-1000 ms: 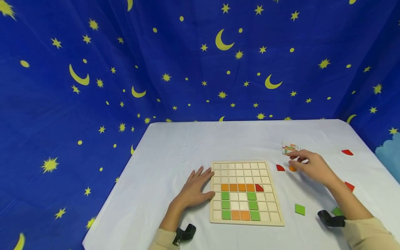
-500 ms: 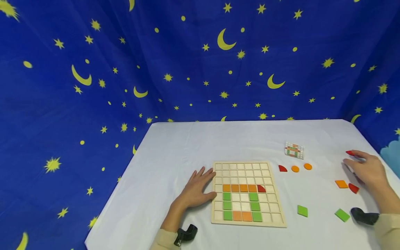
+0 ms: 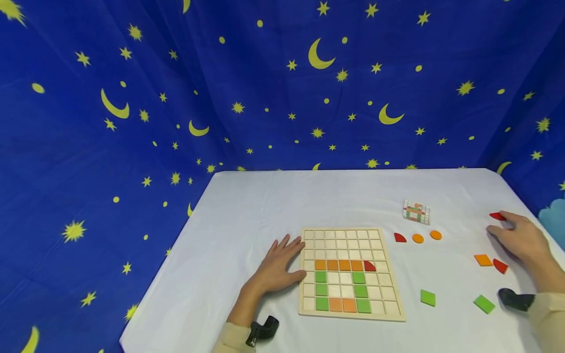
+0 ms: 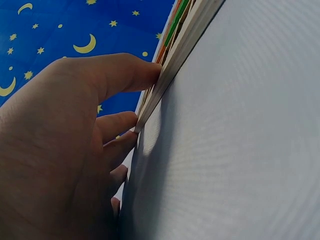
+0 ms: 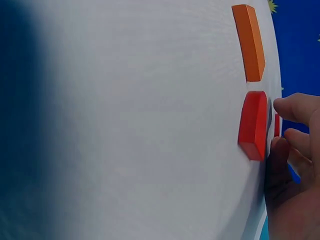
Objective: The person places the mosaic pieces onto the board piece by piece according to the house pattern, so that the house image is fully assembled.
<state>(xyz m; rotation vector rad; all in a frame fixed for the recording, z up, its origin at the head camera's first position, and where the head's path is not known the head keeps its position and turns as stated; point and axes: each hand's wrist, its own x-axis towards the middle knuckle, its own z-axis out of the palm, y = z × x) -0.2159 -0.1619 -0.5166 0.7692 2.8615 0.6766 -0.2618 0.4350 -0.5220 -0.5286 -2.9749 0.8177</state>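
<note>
A wooden grid board holds orange and green square tiles and one red quarter-circle tile. My left hand lies spread at its left side, with thumb and fingertips against the frame edge. Far right, my right hand reaches to another red quarter-circle tile. The index fingertip is on that tile, while the thumb stands apart from it. In the right wrist view, this tile shows as a sliver beyond the thumb and fingers.
A small pattern card lies behind a red quarter-circle and two orange discs. Nearer my right wrist are an orange square, a red quarter-circle and two green squares. A blue starry curtain surrounds the white table.
My right hand has moved right from near the orange discs to the far red quarter-circle tile, and has barely shifted over the last half second. My left hand stays at the board.
</note>
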